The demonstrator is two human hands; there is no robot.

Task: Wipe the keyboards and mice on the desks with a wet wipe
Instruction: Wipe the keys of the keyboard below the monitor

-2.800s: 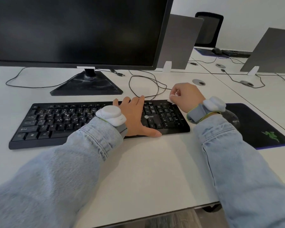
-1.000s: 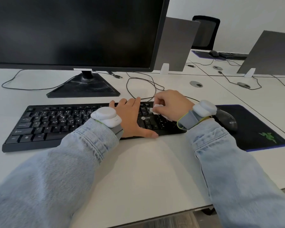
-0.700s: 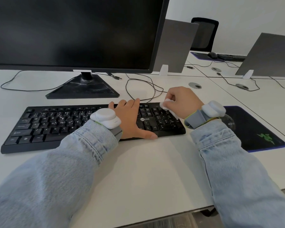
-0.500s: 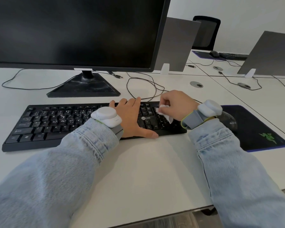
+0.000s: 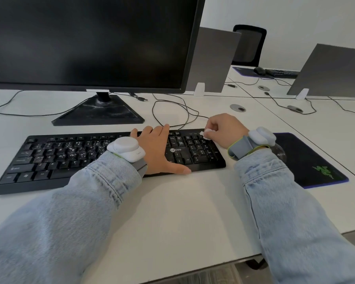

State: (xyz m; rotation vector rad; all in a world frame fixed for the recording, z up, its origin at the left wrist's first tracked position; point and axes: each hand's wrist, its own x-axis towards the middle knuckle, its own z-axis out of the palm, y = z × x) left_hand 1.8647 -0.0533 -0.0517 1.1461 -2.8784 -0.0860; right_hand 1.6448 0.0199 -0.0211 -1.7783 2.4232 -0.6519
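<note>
White desk (image 5: pixel 193 212) — carries all items noted below. Black monitor (image 5: pixel 86 42), screen dark, stands on its base at the rear of the desk. Black keyboard (image 5: pixel 70 158) lies in front of the monitor, its long edge roughly parallel to the near desk edge; whitish smears visible on the letter keys. Dark mouse pad (image 5: pixel 316 160) lies to the right of the keyboard; the mouse (image 5: pixel 280 151) on it is mostly hidden behind the right wrist. Left hand (image 5: pixel 160 150) rests flat on the keyboard right of centre, fingers straight and together, thumb spread along the front edge. Right hand (image 5: pixel 225 130) sits over the keyboard's far right corner, fingers curled, pinching a small bunched white wipe (image 5: pixel 207 133) — the wipe touches the keys of the number pad's top row.
</note>
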